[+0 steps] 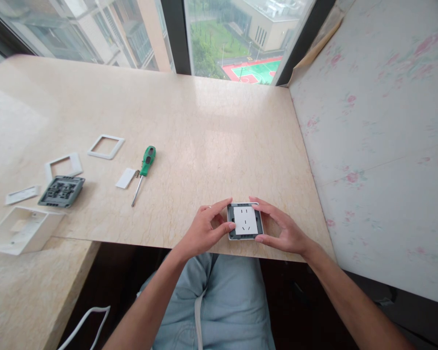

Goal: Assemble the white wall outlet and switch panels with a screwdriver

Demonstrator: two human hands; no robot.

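Observation:
A socket module with a white slotted face and grey edges lies face up near the front edge of the stone counter. It appears to sit on a white box, whose rim shows around it. My left hand grips its left side, thumb on the face's left edge and fingers at the upper left corner. On the right side, my right hand holds it between thumb at the lower corner and fingers at the upper corner.
Left on the counter are a green screwdriver, small screws, a white plate, two white frames, a white strip, a grey socket module and an open white box. A floral wall borders the right.

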